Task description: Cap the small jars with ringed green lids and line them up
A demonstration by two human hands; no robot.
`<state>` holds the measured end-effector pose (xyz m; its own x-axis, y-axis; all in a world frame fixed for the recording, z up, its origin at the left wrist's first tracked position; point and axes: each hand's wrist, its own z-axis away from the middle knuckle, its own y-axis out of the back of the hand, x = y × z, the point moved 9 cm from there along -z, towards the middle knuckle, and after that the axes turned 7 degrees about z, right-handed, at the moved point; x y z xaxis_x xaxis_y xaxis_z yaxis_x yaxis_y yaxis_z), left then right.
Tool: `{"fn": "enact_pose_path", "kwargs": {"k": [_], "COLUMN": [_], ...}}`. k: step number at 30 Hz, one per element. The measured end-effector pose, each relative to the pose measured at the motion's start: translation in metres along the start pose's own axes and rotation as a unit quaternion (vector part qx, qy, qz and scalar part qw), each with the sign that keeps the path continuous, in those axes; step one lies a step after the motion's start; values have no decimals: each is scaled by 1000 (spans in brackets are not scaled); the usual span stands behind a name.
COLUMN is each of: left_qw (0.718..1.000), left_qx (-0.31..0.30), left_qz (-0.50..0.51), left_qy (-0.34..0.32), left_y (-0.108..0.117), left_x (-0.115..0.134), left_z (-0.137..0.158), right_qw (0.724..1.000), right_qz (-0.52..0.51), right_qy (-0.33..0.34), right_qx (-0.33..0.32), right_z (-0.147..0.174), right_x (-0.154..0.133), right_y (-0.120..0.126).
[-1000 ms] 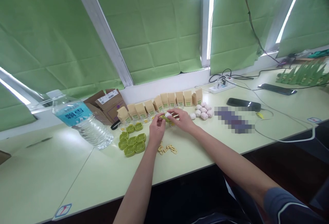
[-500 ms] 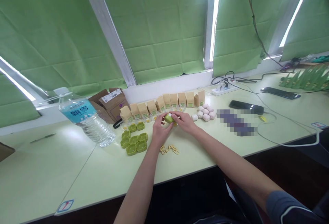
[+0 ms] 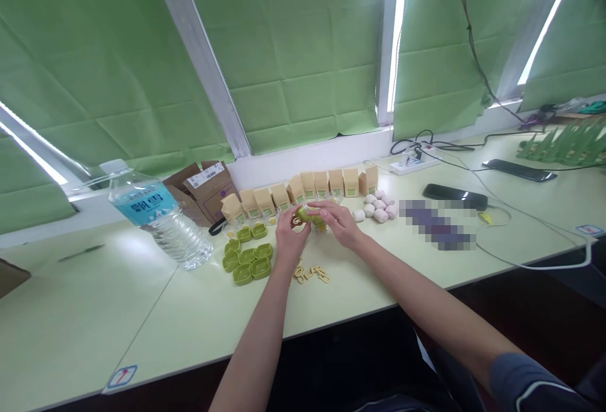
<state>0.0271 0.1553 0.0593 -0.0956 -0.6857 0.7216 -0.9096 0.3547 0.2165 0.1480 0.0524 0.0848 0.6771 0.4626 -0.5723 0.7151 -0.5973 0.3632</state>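
Note:
A small green case [image 3: 302, 213] with something white at its top is between my two hands. My left hand [image 3: 287, 230] is closed round its left side, thumb below and fingers curled behind. On the right, my right hand [image 3: 338, 219] has its fingers laid over the top of the case, partly hiding it. Several open green case halves [image 3: 247, 257] lie to the left of my left hand. Pale yellow clips [image 3: 312, 274] are on the table just in front of my hands. White rolls [image 3: 379, 205] are piled to the right of my right hand.
Small kraft-paper boxes [image 3: 303, 188] stand in a row behind my hands. At the left are a large water bottle [image 3: 163, 219], a brown carton [image 3: 208, 194] and a pen [image 3: 81, 253]. Phones [image 3: 454, 197], a power strip [image 3: 414, 161] and cables lie to the right.
The green case has shifted slightly left and tilted in my hands. My right fingers now reach further across its top.

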Motion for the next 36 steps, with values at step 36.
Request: {"fn": "enact_pose_path", "kwargs": {"k": [36], "left_qw": [996], "left_qx": [-5], "left_qz": [-93], "left_qy": [12], "left_y": [2], "left_x": [-4], "left_z": [-1], "right_qw": [888], "right_qz": [417], "right_qy": [-187], "right_qx": [-48], "right_z": [0], "right_x": [99], "right_y": [12]}}
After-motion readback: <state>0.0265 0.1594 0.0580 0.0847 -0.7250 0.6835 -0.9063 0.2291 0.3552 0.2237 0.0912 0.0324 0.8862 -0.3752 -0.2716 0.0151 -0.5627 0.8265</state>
